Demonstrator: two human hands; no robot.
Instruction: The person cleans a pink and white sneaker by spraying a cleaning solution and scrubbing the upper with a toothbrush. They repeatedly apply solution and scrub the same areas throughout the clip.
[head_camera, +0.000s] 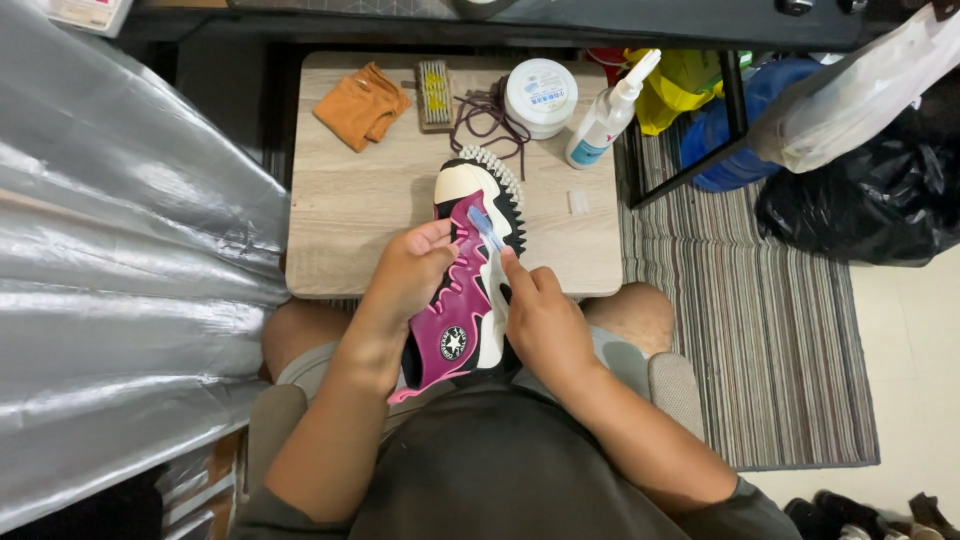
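A magenta, white and black high-top shoe (462, 310) with a chunky toothed sole lies on its side, toe pointing away, over the near edge of a small wooden table (350, 215). My left hand (412, 268) grips the shoe along its left side. My right hand (540, 318) holds a blue toothbrush (487, 229), whose bristled head rests on the magenta tongue area near the toe.
On the table behind the shoe lie an orange cloth (362, 104), a small bristle brush (434, 94), dark purple laces (487, 116), a white round tub (540, 96) and a spray bottle (606, 112). Silver sheeting (120, 290) hangs at left. Bags (860, 150) and a striped rug (770, 330) are at right.
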